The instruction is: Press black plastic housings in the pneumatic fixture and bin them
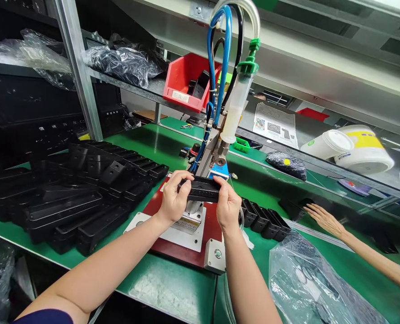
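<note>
A black plastic housing (204, 189) is held level between both my hands, below the metal nozzle of a dispensing machine. My left hand (175, 198) grips its left end, thumb in front and fingers behind. At the opposite end, my right hand (227, 202) is closed on the same housing. Above it stands a clear syringe (235, 101) with a green cap and blue hoses. Under the housing I see the machine's metal fixture (189, 220) on a dark red base (173, 253). A grey box with a green button (216, 254) sits at the base's front right corner.
Many black housings (95, 193) are piled on the left of the green bench; several stand in a row (264, 218) on the right. A co-worker's hand (321, 218) touches a black part there. Plastic bags (308, 279) lie at front right. A red bin (186, 81) sits on the shelf.
</note>
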`<control>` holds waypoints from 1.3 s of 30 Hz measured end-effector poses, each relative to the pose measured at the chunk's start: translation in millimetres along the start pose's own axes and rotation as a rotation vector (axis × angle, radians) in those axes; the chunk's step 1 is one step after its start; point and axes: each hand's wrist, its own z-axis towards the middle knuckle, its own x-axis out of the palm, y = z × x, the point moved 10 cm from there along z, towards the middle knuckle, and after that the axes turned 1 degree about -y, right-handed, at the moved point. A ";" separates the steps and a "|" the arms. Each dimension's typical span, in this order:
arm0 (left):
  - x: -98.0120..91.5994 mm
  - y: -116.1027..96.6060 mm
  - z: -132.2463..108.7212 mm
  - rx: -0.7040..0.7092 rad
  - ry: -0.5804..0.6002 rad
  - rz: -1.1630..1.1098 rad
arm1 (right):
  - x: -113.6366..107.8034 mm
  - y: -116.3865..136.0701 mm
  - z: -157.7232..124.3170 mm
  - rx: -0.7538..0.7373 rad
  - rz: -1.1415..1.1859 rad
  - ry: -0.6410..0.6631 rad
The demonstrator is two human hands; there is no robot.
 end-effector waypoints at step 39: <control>-5.7 13.9 2.1 -0.051 -0.053 0.273 | 4.9 1.1 -4.7 0.138 -0.282 -0.151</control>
